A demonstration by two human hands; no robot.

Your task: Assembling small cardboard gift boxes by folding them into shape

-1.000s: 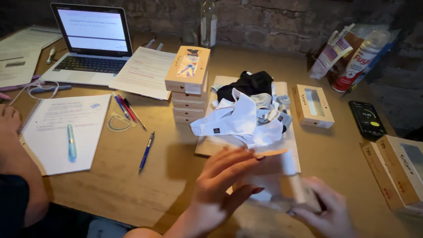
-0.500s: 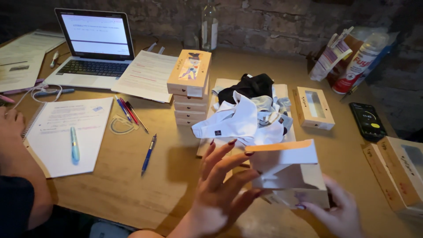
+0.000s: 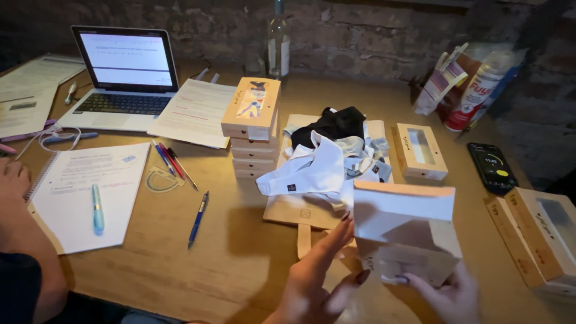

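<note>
A wide wooden bench [image 3: 240,264] fills the view, set against a dark brick wall. At the far left an open laptop [image 3: 123,81] sits with its screen lit, loose papers [image 3: 195,111] beside it. Near left lies a spiral notebook [image 3: 87,192] with a pale blue pen on it, next to another person's forearm [image 3: 24,240]. In the middle stands a stack of flat cardboard boxes [image 3: 253,129], and just right of it a heap of white, grey and black garments [image 3: 333,159] rests on a tan sheet. At the near right, a small open cardboard box [image 3: 408,237] is lifted above the bench, its flap raised. The right hand [image 3: 447,294] supports it from below, its grip closed on the box's underside. The left hand [image 3: 318,276] has a wide grip, fingers spread, fingertips touching the box's left edge. A dark phone [image 3: 493,168] lies far right.
</note>
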